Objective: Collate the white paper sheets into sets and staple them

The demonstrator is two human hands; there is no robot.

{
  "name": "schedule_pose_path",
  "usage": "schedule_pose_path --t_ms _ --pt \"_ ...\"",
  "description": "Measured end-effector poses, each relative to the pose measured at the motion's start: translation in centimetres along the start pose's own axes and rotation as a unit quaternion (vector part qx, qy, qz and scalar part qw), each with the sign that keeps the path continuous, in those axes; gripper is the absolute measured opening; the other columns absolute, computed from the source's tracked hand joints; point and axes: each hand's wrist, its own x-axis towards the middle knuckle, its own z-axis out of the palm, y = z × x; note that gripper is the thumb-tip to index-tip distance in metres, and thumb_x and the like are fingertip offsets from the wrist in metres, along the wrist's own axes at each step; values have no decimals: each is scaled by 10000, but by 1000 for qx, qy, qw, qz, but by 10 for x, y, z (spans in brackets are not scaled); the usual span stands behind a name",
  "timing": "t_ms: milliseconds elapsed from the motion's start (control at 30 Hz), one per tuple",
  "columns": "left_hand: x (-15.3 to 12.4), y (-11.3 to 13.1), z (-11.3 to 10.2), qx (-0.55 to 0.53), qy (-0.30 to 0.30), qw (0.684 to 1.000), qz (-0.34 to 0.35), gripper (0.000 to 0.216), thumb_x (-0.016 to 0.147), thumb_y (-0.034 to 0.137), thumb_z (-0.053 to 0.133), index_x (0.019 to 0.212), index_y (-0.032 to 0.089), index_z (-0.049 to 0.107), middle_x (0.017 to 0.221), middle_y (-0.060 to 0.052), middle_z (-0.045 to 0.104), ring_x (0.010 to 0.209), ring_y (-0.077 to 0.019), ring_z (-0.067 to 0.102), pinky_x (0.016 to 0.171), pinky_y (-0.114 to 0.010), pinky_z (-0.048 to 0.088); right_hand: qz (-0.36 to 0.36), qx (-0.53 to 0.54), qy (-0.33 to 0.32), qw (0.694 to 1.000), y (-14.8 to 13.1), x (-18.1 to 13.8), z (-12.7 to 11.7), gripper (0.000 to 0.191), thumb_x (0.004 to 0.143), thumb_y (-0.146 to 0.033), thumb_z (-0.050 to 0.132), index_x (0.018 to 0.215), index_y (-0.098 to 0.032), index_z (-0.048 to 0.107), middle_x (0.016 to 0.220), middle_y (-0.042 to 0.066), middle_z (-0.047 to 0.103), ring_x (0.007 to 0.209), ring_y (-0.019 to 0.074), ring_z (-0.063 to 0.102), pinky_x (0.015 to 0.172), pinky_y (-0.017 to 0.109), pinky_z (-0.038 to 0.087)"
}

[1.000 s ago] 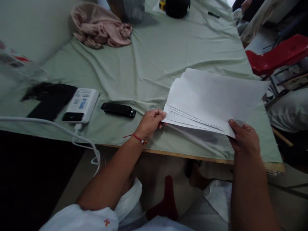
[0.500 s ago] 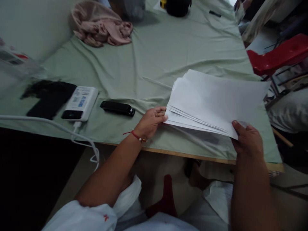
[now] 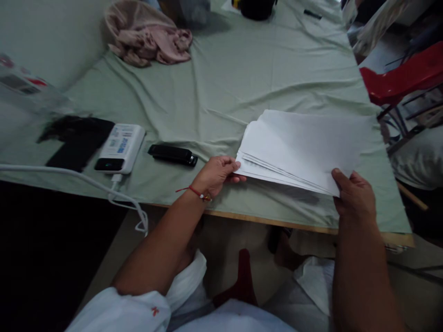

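Note:
A stack of white paper sheets (image 3: 297, 147), slightly fanned along its near edge, is held between my two hands over the front of the table. My left hand (image 3: 221, 173) pinches the stack's near left corner, thumb on top and fingers below. At the near right corner my right hand (image 3: 356, 193) grips it, the thumb pressing the top sheet and the fingers partly hidden underneath. Left of my left hand lies a black stapler (image 3: 173, 155) on the cloth.
A white power bank (image 3: 121, 147) with a white cable (image 3: 69, 173) lies left, beside a black item (image 3: 74, 145). Farther back sit a crumpled pink cloth (image 3: 152, 44) and a dark round object (image 3: 256, 8). A red chair (image 3: 404, 76) stands right of the green-covered table (image 3: 221, 87).
The paper stack has tipped flatter, its far edge now lower over the table. My left fingers have shifted under its corner. The view has moved slightly.

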Motion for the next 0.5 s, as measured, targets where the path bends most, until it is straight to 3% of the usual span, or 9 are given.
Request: schedule_pose_path --t_ms 233,500 --pt "4 -4 -11 -24 -5 1000 -2 293 888 -9 985 845 162 751 860 6 785 741 -122 781 726 -220 696 15 10 8 1000 -3 -3 6 471 544 -257 1134 844 -253 771 998 47 915 969 281 872 889 424 767" --pt "-3 5 -11 -65 50 997 8 306 883 -113 865 980 156 756 807 6 797 703 -114 756 692 -201 699 39 -9 -12 999 1 -6 14 532 538 -321 1195 822 -274 747 916 31 897 1057 316 890 882 424 774"
